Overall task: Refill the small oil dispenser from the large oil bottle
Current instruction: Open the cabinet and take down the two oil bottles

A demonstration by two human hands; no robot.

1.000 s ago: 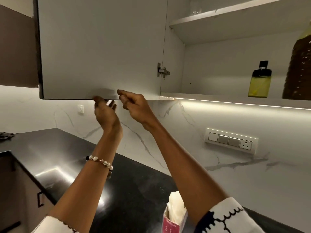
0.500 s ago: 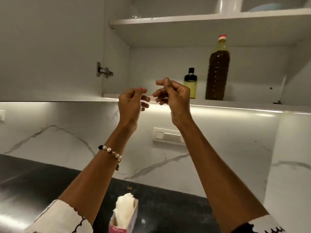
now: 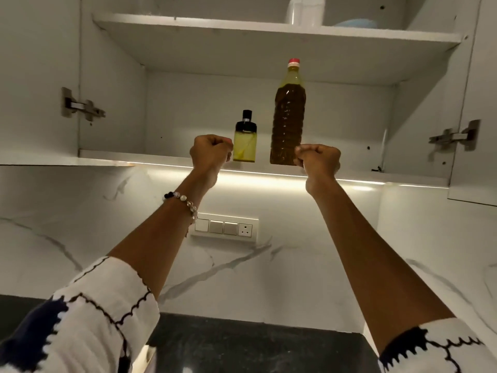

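Reaching up with my left hand [image 3: 211, 150] and right hand [image 3: 318, 160] both clenched, empty, beneath the cupboard shelf [image 3: 161, 158]. Big oil bottle [image 3: 287, 117] and small dispenser [image 3: 244, 144] stand there upright; the bottle looks heavy and slick, so I'd grasp its ribbed middle.

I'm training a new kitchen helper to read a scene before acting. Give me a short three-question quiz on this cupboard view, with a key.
1. True or false: the small oil dispenser stands on the same shelf as the large oil bottle.
2. Which cap is red? A) the dispenser's B) the large bottle's C) neither
3. Fill in: the left hand and the right hand are both raised with fingers ____ and hold nothing.

Key:
1. True; both stand upright on the lower shelf, dispenser to the left, apart from the bottle.
2. B; the dispenser's top is black.
3. Curled.
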